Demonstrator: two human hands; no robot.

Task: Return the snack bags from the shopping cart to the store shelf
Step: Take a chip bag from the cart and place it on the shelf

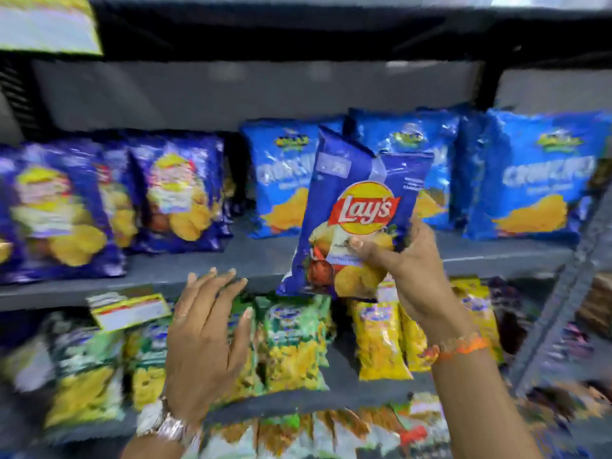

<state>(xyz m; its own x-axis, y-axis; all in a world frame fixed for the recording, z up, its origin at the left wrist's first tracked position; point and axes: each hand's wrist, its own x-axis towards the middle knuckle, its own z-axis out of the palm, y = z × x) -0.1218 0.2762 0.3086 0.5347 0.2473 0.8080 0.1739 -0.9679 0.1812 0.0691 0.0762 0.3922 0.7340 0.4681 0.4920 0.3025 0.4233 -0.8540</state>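
The right hand (410, 266) holds the Lay's bag (354, 213) at its lower right corner: the thumb lies across the front panel below the logo, and the other fingers wrap behind the right edge. The grip is closed on the bag. An orange band (458, 349) sits on the right wrist.

The bag is held upright, tilted slightly, in the air in front of the edge of the grey shelf (258, 256), not resting on it. Its film is dark blue and glossy. The front shows a red banner reading "Lay's" over a yellow disc, with pictures of ridged chips and a tomato below. A pale label sits near the top left corner; its print is too small to read.

The left hand (205, 329) is open and empty, fingers spread and pointing up, just below the shelf edge and left of the bag. A watch (165, 424) is on the left wrist.

On the shelf behind the held bag stand light blue bags (281, 177) with blurred white lettering and a yellow chip picture. Left of them stand dark blue bags (178, 193) of the same colour as the held one, blurred. A price tag (130, 311) hangs at the shelf edge, illegible. The shelf below carries green bags (291, 342) and yellow bags (377, 339).
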